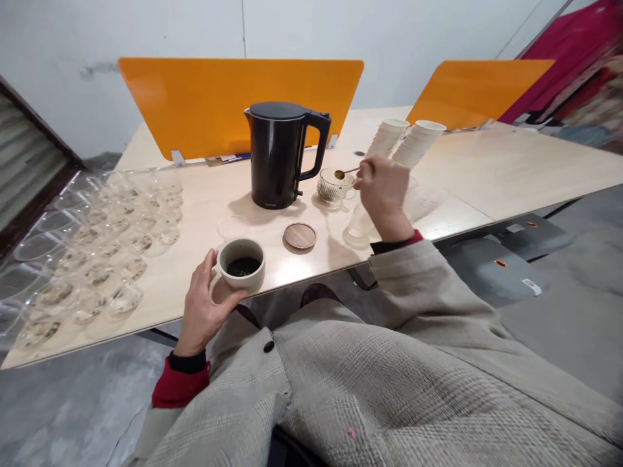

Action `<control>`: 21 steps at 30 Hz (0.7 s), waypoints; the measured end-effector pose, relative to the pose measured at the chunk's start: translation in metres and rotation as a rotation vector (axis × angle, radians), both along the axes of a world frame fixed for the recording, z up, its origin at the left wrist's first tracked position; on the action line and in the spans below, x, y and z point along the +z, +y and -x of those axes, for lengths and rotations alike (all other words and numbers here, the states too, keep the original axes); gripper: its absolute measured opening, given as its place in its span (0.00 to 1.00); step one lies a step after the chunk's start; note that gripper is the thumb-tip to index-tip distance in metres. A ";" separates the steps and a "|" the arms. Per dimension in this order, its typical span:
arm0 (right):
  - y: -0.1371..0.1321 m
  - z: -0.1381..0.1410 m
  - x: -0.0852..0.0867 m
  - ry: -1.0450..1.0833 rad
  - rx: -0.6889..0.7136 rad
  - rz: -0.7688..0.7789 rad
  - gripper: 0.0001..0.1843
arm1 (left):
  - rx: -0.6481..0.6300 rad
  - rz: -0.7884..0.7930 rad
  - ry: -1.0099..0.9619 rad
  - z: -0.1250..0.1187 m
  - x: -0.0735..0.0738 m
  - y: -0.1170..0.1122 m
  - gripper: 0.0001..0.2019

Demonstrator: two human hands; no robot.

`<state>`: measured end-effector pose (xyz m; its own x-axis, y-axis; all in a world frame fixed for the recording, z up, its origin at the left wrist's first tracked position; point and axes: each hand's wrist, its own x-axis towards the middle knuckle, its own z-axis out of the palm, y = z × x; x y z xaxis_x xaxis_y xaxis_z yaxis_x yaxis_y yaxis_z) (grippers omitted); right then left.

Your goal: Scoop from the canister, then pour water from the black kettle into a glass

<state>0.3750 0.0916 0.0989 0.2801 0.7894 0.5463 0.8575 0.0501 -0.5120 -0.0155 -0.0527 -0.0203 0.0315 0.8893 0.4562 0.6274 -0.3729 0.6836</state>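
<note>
Near the front edge of the surface (204, 194), the left hand (202, 308) has its grip closed around a pale cup (241, 263) of dark leaves. Beside the black kettle (280, 155), the right hand (384, 191) has its grip pinching a spoon (348, 172) over a glass cup (333, 187).

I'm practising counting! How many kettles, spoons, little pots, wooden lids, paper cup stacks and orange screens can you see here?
black kettle: 1
spoon, in the right hand: 1
pot of dark leaves, in the left hand: 1
wooden lid: 1
paper cup stacks: 2
orange screens: 2
Total: 8
</note>
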 end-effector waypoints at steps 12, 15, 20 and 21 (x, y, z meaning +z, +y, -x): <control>-0.113 0.102 0.006 0.448 0.788 -0.089 0.14 | 0.238 0.009 0.095 0.006 -0.008 0.018 0.20; -0.108 0.120 -0.007 0.351 0.902 0.036 0.16 | 0.241 0.006 0.195 0.007 -0.011 0.018 0.21; -0.099 0.133 -0.019 0.193 0.999 0.152 0.13 | 0.231 0.015 0.265 0.006 -0.007 0.014 0.21; -0.099 0.134 -0.019 0.178 1.006 0.177 0.13 | 0.230 0.021 0.266 0.005 -0.006 0.013 0.21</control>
<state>0.2408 -0.0073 0.0799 -0.4874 0.7683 0.4149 0.3724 0.6127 -0.6971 -0.0206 -0.0394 -0.0261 -0.0557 0.8961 0.4404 0.8507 -0.1883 0.4907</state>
